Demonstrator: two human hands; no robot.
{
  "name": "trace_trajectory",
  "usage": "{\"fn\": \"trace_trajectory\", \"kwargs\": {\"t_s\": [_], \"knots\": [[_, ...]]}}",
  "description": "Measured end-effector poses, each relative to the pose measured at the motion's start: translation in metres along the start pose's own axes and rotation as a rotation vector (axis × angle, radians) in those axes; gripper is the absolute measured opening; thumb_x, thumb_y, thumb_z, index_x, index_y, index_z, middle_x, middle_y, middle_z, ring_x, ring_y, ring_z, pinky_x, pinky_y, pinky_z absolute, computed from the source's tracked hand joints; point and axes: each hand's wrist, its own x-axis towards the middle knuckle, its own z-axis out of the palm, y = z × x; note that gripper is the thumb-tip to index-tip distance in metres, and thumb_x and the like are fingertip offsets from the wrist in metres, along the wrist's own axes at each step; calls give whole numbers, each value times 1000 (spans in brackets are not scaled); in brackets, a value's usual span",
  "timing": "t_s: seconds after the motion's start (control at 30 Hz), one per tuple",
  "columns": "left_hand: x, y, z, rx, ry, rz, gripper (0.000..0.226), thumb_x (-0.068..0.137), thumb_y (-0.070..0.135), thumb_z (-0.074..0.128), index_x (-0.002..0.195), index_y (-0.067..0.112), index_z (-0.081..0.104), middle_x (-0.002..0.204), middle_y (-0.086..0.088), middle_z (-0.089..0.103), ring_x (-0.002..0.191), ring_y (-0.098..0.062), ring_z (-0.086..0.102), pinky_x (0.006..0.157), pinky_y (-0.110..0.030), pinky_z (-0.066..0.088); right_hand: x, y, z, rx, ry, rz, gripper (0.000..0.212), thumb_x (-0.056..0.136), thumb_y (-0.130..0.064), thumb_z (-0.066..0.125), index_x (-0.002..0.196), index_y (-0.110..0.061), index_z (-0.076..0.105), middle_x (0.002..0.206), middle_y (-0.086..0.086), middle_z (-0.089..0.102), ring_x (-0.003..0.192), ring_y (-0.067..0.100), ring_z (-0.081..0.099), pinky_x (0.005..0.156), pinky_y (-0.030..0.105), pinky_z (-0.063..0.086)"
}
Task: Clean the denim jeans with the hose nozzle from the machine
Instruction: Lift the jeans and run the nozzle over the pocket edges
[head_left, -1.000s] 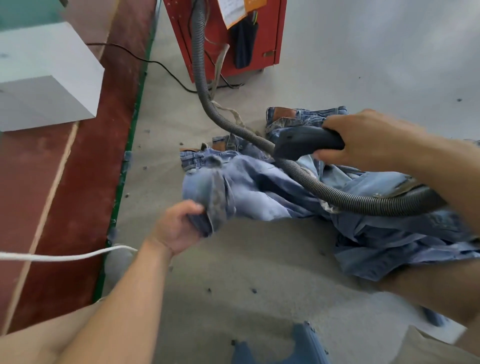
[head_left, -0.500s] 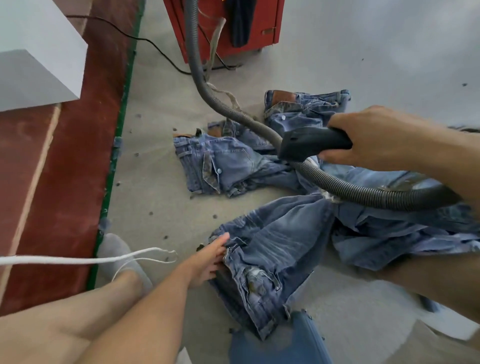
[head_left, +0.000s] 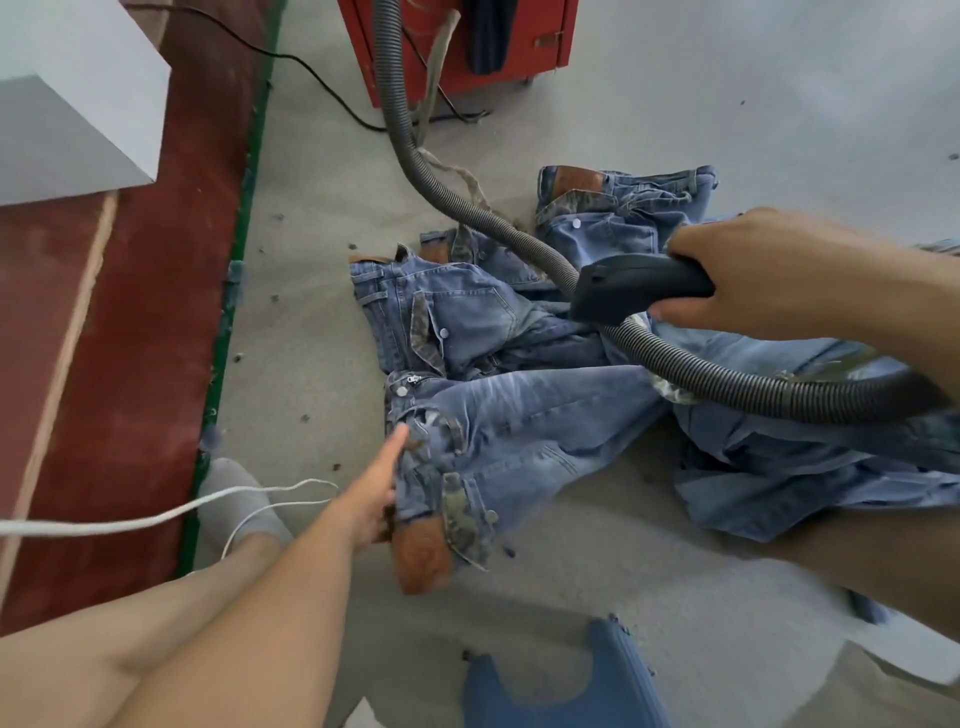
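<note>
So there's a pile of jeans spread over a grey floor (head_left: 675, 93). The near jeans (head_left: 524, 431) lie flat-ish with the waistband end toward the person, brown leather patch (head_left: 423, 558) flipped out at the bottom edge. A second pair (head_left: 447, 317) sits just behind them, pocket side up, and a third (head_left: 623, 208) is crumpled further back with its own brown patch showing. More denim is bunched on the right under the hose.

Left hand (head_left: 371, 493) is reaching out with fingers straight and together, fingertips touching the waistband of the near jeans. It's flat against the fabric edge, not pinching anything as far as I can tell.

Right hand (head_left: 769, 275) is wrapped round the dark nozzle (head_left: 636, 288), fingers curled on the handle, holding it up above the second pair. The nozzle tip points left and isn't touching any denim.

The ribbed grey hose (head_left: 410, 156) runs from the red machine (head_left: 467, 47) at the top, curves down across the floor, passes under the nozzle and loops off to the right over the denim.

Other stuff: black cable (head_left: 291, 57) by the machine, white cord (head_left: 156, 517) across a socked foot (head_left: 239, 499), white box (head_left: 78, 104) top left on the red floor strip (head_left: 119, 338), and bits of dark lint scattered about.
</note>
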Motion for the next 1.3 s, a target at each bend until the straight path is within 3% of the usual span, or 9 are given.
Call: {"fn": "trace_trajectory", "kwargs": {"t_s": [0.07, 0.13, 0.2, 0.33, 0.5, 0.63, 0.87, 1.1, 1.3], "knots": [[-1, -13, 3, 42, -97, -62, 108, 54, 84, 82, 132, 12, 63, 123, -13, 74, 108, -29, 73, 90, -43, 58, 0, -3, 0, -5, -19, -2, 34, 80, -66, 50, 75, -33, 44, 61, -8, 54, 54, 15, 53, 49, 32, 38], [4, -18, 3, -9, -75, -21, 100, 43, 57, 100, 127, 11, 70, 108, -13, 78, 90, -27, 77, 79, -39, 61, 0, -6, 0, -7, -19, -13, 34, 81, -65, 51, 75, -32, 43, 59, -7, 53, 53, 14, 52, 48, 30, 35], [4, -15, 4, -68, -12, 16, 77, 51, 39, 96, 118, 8, 76, 95, -14, 79, 75, -26, 77, 68, -36, 61, 0, -9, -2, -7, -26, -21, 33, 84, -62, 55, 75, -32, 44, 59, -7, 54, 53, 14, 52, 48, 29, 33], [-10, 10, -3, -263, -108, 151, 35, 73, 30, 78, 101, 10, 81, 98, -15, 79, 83, -28, 77, 72, -37, 63, 1, -10, -4, -15, -33, -42, 32, 86, -62, 58, 77, -34, 46, 60, -7, 56, 54, 15, 54, 50, 32, 37], [-39, 30, 2, -266, -252, 357, 37, 88, 33, 74, 118, 11, 77, 118, -19, 74, 106, -31, 73, 95, -44, 59, 0, -14, -4, 4, -22, -61, 36, 81, -74, 50, 77, -39, 45, 62, -10, 57, 55, 12, 55, 54, 37, 50], [-49, 35, 16, -283, -130, 484, 30, 80, 21, 79, 108, 10, 80, 112, -19, 76, 95, -28, 76, 92, -45, 61, 0, -21, -4, -33, -53, -101, 39, 79, -78, 45, 81, -39, 47, 61, -12, 55, 56, 10, 55, 55, 37, 50], [-61, 33, 22, -436, -349, 500, 53, 105, 38, 47, 148, 8, 51, 146, -19, 58, 136, -35, 56, 109, -50, 49, -6, -34, -1, -111, -67, -135, 39, 83, -79, 42, 80, -41, 39, 64, -14, 52, 56, 6, 51, 47, 29, 33], [-90, 48, 40, -406, -488, 468, 69, 106, 60, 32, 144, 9, 59, 151, -18, 53, 140, -36, 50, 107, -47, 50, -13, -44, -14, -94, 26, -137, 36, 91, -77, 39, 92, -42, 34, 73, -11, 55, 60, 8, 52, 50, 31, 35], [-120, 58, 69, -357, -456, 556, 75, 106, 62, 27, 142, 6, 60, 150, -22, 52, 140, -38, 51, 106, -48, 50, -29, -33, -37, 61, 162, -107, 41, 83, -77, 40, 93, -38, 42, 68, -11, 54, 58, 9, 54, 51, 33, 39]]}}
